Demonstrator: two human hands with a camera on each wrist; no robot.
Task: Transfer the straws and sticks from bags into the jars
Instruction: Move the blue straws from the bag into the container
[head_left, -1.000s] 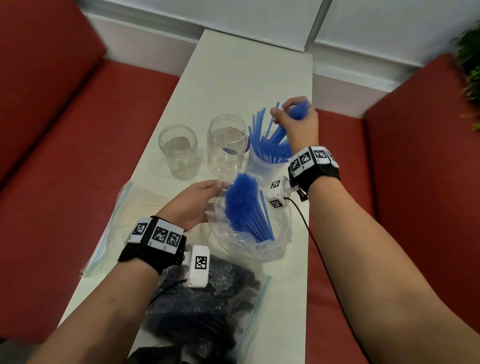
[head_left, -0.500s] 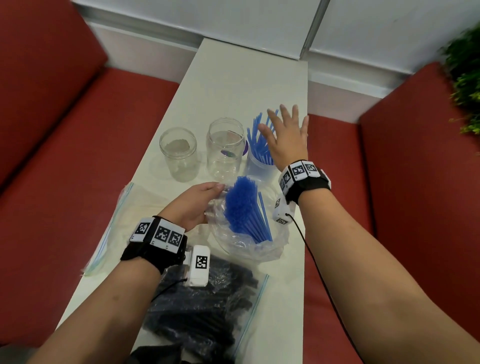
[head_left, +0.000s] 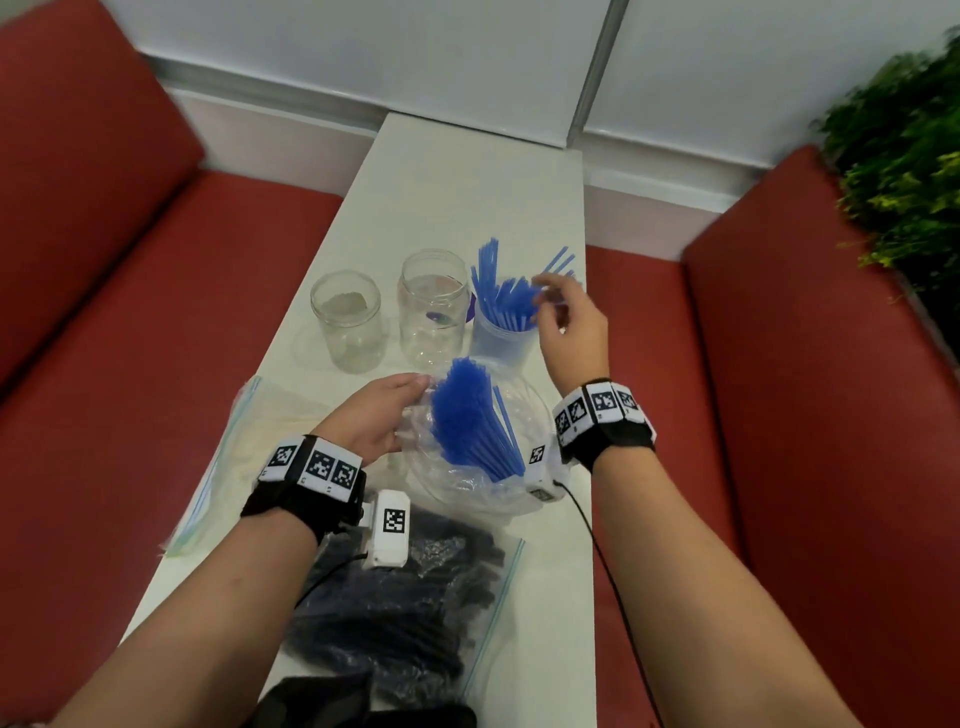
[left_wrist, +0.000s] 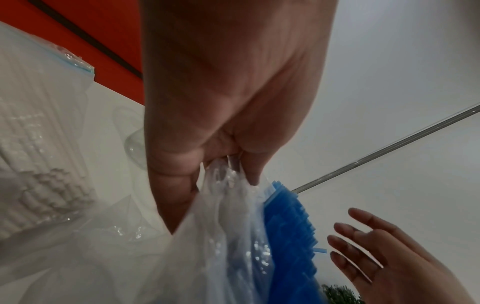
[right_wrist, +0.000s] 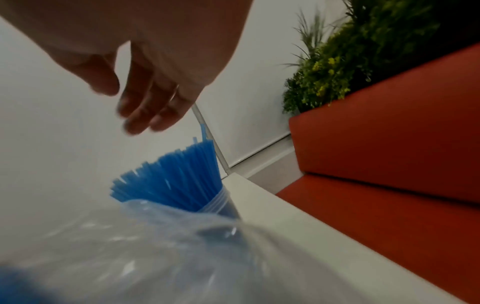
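At the far left of the narrow white table (head_left: 467, 171), around 8 o'clock from its middle, lies a flat clear zip bag of pale white sticks (head_left: 228, 457). Just right of it and further away, at about 10 o'clock, stands a short clear glass jar (head_left: 347, 318) with no straws in it, and beside that a taller clear glass jar (head_left: 434, 306), likewise holding no straws.

The left hand (head_left: 371, 421) sits near the table's middle, its thumb and fingers pinched on the crumpled mouth of a clear plastic bag (head_left: 467, 467); the left wrist view shows the film gathered between the curled fingertips (left_wrist: 182, 176). Out of that bag rises a thick bundle of blue plastic straws (head_left: 470, 415), tilted toward 11 o'clock.

Toward 6 o'clock, close to the person, lies a clear zip bag of dark navy straws (head_left: 400, 613), flat on the table under the left wrist.

Right of the tall jar, at about 1 o'clock, stands a third clear jar (head_left: 501, 343) filled with fanned-out blue straws (head_left: 506, 296). The right hand (head_left: 569, 322) hovers just above and beside those straw tips, fingers apart and loosely bent, clasping nothing. Whether a fingertip touches a straw cannot be told.

Red cushioned benches (head_left: 779, 415) flank the table, and a green leafy plant (head_left: 904, 156) fills the 2 o'clock corner.
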